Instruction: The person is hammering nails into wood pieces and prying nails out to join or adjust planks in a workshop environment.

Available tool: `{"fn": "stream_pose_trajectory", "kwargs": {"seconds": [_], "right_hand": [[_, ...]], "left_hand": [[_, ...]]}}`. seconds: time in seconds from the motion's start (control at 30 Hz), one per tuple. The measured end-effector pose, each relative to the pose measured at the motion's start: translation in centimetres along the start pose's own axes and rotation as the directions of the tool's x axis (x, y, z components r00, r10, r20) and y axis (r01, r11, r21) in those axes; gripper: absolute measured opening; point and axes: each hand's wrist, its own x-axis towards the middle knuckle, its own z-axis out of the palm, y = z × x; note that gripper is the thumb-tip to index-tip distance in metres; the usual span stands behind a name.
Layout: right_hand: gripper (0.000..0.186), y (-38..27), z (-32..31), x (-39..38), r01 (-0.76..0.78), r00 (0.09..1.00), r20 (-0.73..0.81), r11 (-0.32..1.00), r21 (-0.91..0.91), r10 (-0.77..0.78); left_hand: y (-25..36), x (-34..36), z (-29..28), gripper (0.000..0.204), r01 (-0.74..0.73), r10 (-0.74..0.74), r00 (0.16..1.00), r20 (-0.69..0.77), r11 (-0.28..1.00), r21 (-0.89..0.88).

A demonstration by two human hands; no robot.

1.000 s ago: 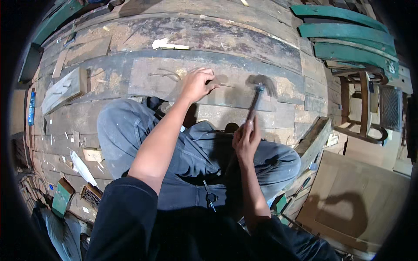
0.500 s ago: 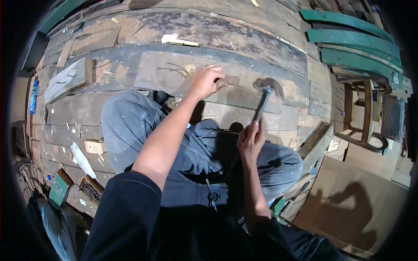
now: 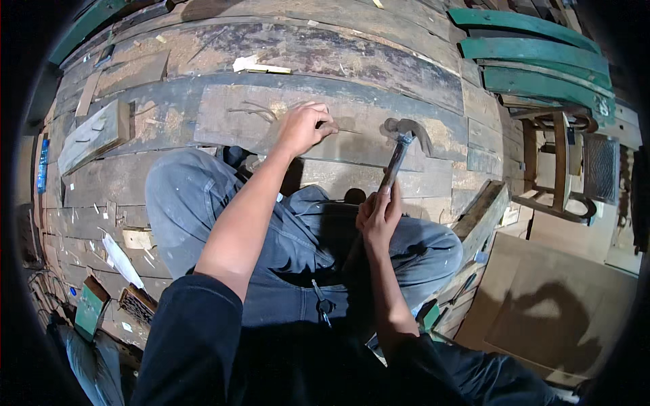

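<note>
My right hand [image 3: 380, 215] is wrapped round the handle of a claw hammer [image 3: 395, 162]. The hammer's metal head is raised above the boards, to the right of my other hand. Thumb and fingers of my left hand [image 3: 302, 128] are pinched together low over a flat wooden board [image 3: 227, 128]. From the fingertips a thin dark nail [image 3: 351, 131] points right; most of it is hidden by the fingers. Several long, bent nails [image 3: 256, 110] lie on the board just left of that hand.
A wood block [image 3: 95, 139] with nails in it lies at the left. Green curved slats [image 3: 535, 57] are stacked at the far right, near a wooden frame [image 3: 558, 162]. Cardboard [image 3: 501, 291] covers the lower right. Scraps and sawdust litter the plank floor [image 3: 101, 183].
The whole view has shifted slightly, so everything sits a little further left. The hammer remains raised in my right hand, and my left hand keeps its pinch over the board.
</note>
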Motion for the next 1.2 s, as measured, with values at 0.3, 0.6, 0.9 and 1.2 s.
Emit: {"fn": "stream_pose_trajectory", "kwargs": {"seconds": [0.3, 0.6, 0.9, 1.2], "right_hand": [[0.036, -0.3, 0.4, 0.1, 0.016, 0.999, 0.051, 0.996, -0.087, -0.012], [0.031, 0.2, 0.7, 0.9, -0.06, 0.991, 0.099, 0.97, -0.236, 0.086], [0.032, -0.3, 0.7, 1.5, -0.139, 0.982, 0.098, 0.972, -0.19, 0.159], [0.033, -0.9, 0.4, 1.0, -0.165, 0.982, 0.088, 0.984, -0.067, 0.17]], "left_hand": [[-0.4, 0.2, -0.1, 0.019, -0.047, 0.049, 0.996, -0.069, 0.999, 0.021], [-0.6, 0.4, -0.4, 0.02, -0.046, 0.046, 0.999, -0.011, 0.998, 0.038], [-1.5, -0.1, 0.1, 0.022, -0.048, 0.049, 0.999, -0.019, 0.998, 0.041], [-0.9, -0.6, -0.3, 0.01, 0.016, -0.016, 1.0, -0.007, 1.0, -0.012]]}}
